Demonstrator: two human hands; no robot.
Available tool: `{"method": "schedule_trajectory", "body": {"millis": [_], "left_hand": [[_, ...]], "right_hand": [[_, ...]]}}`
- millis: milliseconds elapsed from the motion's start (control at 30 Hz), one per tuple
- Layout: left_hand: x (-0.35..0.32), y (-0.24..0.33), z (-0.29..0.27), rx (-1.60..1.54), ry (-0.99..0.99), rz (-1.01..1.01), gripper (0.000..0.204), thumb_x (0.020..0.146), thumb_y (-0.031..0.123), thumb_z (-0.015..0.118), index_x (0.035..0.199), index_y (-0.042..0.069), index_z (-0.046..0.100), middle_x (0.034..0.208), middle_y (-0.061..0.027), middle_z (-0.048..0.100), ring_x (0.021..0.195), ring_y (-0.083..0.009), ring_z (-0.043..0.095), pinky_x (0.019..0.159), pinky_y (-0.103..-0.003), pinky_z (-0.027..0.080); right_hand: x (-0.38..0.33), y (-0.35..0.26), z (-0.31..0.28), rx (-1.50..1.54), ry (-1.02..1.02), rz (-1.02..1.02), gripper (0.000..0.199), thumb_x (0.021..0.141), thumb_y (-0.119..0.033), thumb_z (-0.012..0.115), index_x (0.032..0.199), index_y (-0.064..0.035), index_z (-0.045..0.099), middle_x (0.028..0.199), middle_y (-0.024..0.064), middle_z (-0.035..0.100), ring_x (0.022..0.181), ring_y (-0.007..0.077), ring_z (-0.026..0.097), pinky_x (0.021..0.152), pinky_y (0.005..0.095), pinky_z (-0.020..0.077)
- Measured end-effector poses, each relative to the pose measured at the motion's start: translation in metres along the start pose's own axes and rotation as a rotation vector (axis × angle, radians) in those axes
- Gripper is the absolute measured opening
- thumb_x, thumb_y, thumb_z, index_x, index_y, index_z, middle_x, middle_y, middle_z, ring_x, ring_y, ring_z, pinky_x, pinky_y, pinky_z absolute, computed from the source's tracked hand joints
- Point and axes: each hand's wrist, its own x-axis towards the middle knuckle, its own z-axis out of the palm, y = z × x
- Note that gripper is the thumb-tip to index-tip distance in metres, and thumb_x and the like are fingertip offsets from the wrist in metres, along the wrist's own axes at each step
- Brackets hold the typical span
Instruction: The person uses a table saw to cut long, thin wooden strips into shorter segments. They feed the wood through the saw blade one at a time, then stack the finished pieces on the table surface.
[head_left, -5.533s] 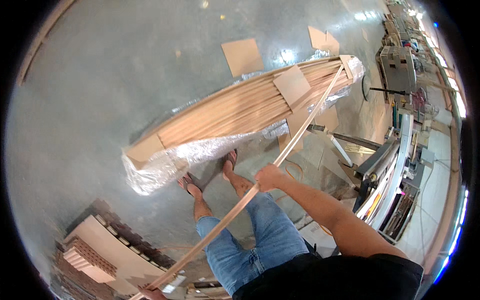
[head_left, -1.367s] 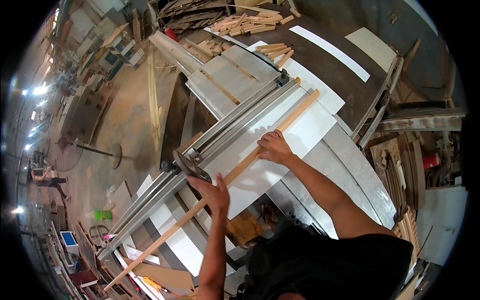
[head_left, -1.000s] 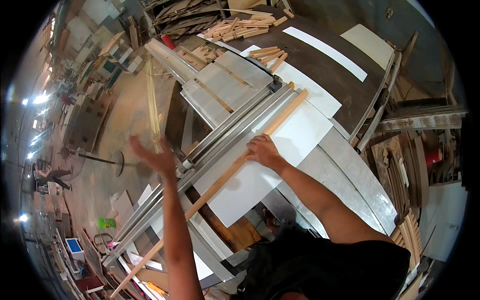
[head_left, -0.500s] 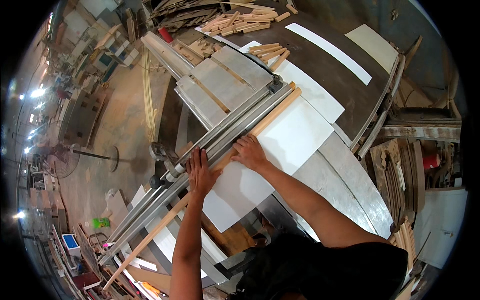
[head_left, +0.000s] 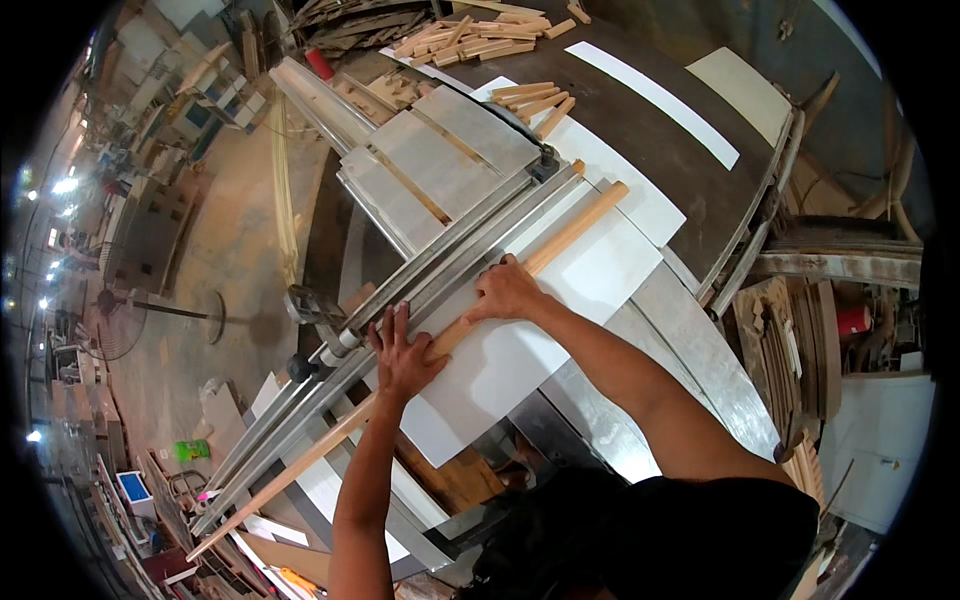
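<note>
A long thin wooden strip (head_left: 572,226) lies on the white top of a saw table (head_left: 600,290), pressed against a long metal fence rail (head_left: 470,250). My left hand (head_left: 402,352) lies flat on the strip with fingers spread, touching the rail. My right hand (head_left: 503,292) presses down on the strip a little farther along it. The strip's near end (head_left: 260,495) sticks out past the table toward the lower left.
Short cut wooden pieces (head_left: 535,100) and a bigger pile of offcuts (head_left: 470,35) lie at the far end of the table. A standing fan (head_left: 120,325) is on the concrete floor at left. Stacked wooden boards (head_left: 790,350) stand at right.
The strip has been laid down on the table against the fence rail. My left hand came back from reaching out to the left and now presses on the strip.
</note>
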Motion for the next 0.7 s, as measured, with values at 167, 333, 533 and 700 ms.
{"method": "schedule_trajectory", "body": {"millis": [167,333,533,700], "left_hand": [[-0.002,-0.016,0.007,0.056,0.045,0.068,0.041,0.077,0.027,0.082,0.112,0.011,0.065,0.16,-0.0197,0.033,0.147,-0.0425,0.03,0.113,-0.066,0.025],[0.001,-0.026,0.005,-0.053,0.101,-0.047,0.069,0.08,0.023,0.079,0.138,0.005,0.047,0.158,-0.0204,0.035,0.136,-0.0407,0.043,0.106,-0.057,0.036],[0.015,-0.014,-0.003,0.001,-0.012,-0.166,0.089,0.078,0.024,0.081,0.152,0.005,0.035,0.151,-0.018,0.041,0.132,-0.0397,0.044,0.107,-0.056,0.034],[0.017,-0.011,-0.001,0.022,0.058,-0.176,0.088,0.077,0.029,0.082,0.15,0.006,0.039,0.137,-0.0167,0.048,0.125,-0.0386,0.048,0.104,-0.054,0.035]], "right_hand": [[-0.003,0.008,0.015,0.075,0.668,-0.156,0.043,0.079,-0.045,0.079,0.086,-0.0037,0.071,0.094,0.0149,0.07,0.089,0.0344,0.066,0.094,0.0464,0.0447],[0.006,0.044,0.007,0.458,1.088,0.651,0.035,0.087,-0.031,0.072,0.104,-0.0004,0.065,0.089,0.02,0.071,0.083,0.0409,0.069,0.079,0.0468,0.0553],[0.029,0.079,-0.009,0.502,1.018,0.879,0.033,0.088,-0.022,0.068,0.107,0.0021,0.057,0.089,0.0275,0.071,0.089,0.047,0.07,0.08,0.052,0.0555],[0.035,0.075,-0.008,0.426,1.014,0.897,0.029,0.089,-0.021,0.067,0.103,0.001,0.054,0.091,0.0298,0.07,0.09,0.0491,0.068,0.082,0.0544,0.055]]}}
